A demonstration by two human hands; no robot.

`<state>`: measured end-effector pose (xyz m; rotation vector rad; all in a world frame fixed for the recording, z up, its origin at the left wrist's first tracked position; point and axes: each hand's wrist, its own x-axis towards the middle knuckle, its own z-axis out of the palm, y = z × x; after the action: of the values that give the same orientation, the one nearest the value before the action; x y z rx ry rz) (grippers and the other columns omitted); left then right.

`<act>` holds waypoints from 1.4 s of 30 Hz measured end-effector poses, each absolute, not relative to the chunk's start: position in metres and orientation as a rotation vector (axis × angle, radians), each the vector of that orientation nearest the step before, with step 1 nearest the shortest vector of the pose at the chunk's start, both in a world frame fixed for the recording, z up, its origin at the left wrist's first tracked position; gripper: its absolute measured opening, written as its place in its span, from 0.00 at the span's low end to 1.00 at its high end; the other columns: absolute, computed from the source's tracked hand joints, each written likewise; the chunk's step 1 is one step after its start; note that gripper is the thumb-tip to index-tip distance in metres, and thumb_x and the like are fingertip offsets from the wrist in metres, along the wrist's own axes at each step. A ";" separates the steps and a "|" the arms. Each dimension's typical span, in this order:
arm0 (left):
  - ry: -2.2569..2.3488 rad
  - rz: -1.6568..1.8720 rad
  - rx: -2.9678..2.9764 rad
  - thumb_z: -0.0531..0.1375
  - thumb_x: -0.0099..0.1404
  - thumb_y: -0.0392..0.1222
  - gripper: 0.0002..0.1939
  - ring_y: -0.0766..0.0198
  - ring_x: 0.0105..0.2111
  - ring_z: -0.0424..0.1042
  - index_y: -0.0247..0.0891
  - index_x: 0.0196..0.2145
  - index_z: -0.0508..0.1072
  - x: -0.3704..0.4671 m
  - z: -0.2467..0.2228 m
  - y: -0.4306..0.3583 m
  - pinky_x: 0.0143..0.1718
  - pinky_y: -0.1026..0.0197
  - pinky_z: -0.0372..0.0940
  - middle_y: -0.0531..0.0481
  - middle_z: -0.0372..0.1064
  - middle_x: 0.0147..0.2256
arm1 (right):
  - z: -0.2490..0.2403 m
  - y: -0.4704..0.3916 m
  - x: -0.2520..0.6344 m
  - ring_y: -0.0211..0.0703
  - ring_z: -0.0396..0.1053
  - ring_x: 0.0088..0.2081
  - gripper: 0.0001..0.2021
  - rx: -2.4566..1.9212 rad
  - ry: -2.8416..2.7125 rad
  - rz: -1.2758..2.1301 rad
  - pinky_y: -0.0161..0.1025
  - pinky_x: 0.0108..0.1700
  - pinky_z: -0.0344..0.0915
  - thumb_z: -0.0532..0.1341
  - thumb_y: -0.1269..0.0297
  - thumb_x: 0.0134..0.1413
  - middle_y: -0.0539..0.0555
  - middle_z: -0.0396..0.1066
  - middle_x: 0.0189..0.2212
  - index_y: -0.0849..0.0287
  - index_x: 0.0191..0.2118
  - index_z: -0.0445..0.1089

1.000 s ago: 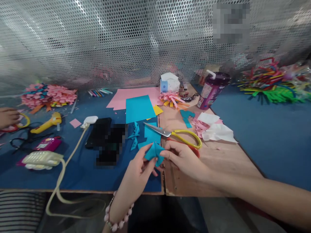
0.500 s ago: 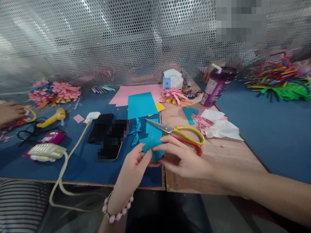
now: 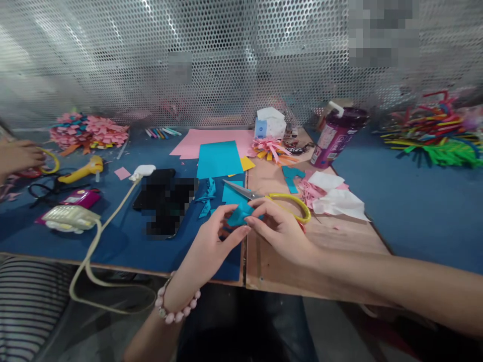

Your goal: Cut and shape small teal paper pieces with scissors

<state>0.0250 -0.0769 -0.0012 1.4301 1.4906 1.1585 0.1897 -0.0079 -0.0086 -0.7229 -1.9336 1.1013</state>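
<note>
A folded piece of blue paper (image 3: 238,215) is pinched between both hands, just above the table's front part. My left hand (image 3: 215,239), with a beaded bracelet at its wrist, is closed on the paper's left side. My right hand (image 3: 281,229) grips its right side with fingertips and thumb. Right behind the hands lie scissors (image 3: 245,190) with a yellow and a red handle, partly hidden by my right hand. Under their blades is a small blue paper sheet (image 3: 231,190). Twisted blue paper scraps (image 3: 207,197) lie to the left of it.
Phones (image 3: 168,206), a white charger (image 3: 145,171), a purple power bank (image 3: 82,198) and a yellow glue gun (image 3: 83,170) lie left. Behind are blue sheets (image 3: 220,159) and pink sheets (image 3: 184,143). A purple cup (image 3: 337,138) stands right. Another person's hand (image 3: 20,157) holds scissors at far left.
The blue paper has been folded smaller or turned, showing less of its surface. Both hands have lifted slightly and drawn closer around it. The view has shifted a little.
</note>
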 end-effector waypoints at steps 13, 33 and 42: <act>1.493 0.635 2.034 0.52 0.65 0.51 0.19 0.63 0.27 0.69 0.39 0.50 0.63 0.020 0.032 -0.051 0.26 0.62 0.60 0.50 0.70 0.31 | -0.005 -0.005 0.191 0.35 0.64 0.27 0.08 -0.792 -1.799 1.054 0.33 0.29 0.63 0.60 0.61 0.55 0.48 0.67 0.24 0.59 0.28 0.65; 1.102 0.821 1.774 0.55 0.65 0.45 0.19 0.65 0.26 0.72 0.37 0.52 0.59 0.011 0.004 -0.018 0.29 0.63 0.67 0.51 0.70 0.28 | -0.008 0.000 0.196 0.35 0.69 0.29 0.08 -0.910 -1.762 1.112 0.33 0.26 0.67 0.57 0.60 0.59 0.51 0.69 0.34 0.56 0.42 0.63; 1.100 0.887 1.686 0.52 0.66 0.47 0.18 0.66 0.22 0.69 0.39 0.52 0.60 0.011 0.004 -0.018 0.25 0.63 0.65 0.53 0.68 0.25 | -0.005 0.005 0.196 0.42 0.67 0.51 0.18 -0.767 -1.813 1.091 0.41 0.48 0.68 0.62 0.67 0.54 0.53 0.67 0.50 0.53 0.50 0.63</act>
<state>0.0115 -0.0179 0.0038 1.6856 1.0998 0.8872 0.1963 0.0048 -0.0046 -0.7671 -1.8132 1.0908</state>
